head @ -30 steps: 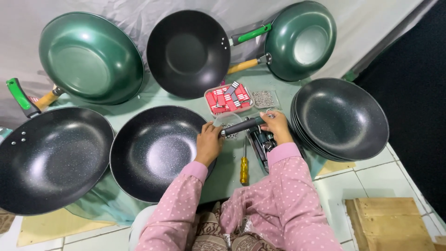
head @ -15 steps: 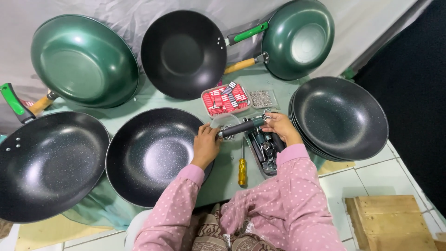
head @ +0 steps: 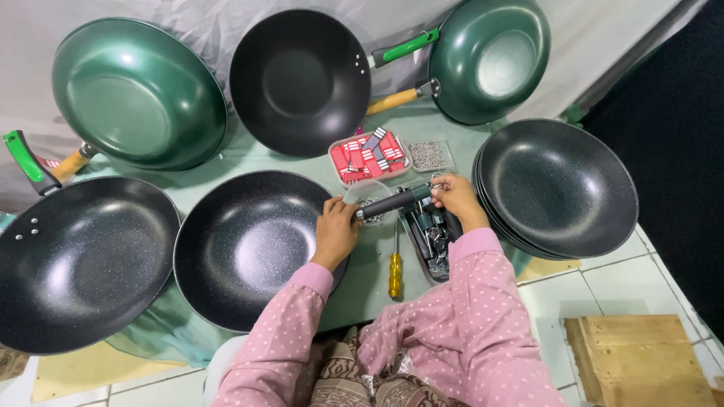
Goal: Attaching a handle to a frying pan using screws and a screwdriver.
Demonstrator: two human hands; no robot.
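Here, dark grey pan handle point(head: 392, 202)

We seem to be in a small cookware assembly workshop, not a kitchen. Many similar pans lie around us: a stack of handle-less black woks point(head: 562, 185), green pans point(head: 139, 94) leaning on a grey cloth backdrop point(head: 226, 22). On the work table point(head: 377, 279) we see a tray of screws point(head: 427, 154), a tray of metal fittings point(head: 431, 237) and a yellow screwdriver point(head: 395, 267).
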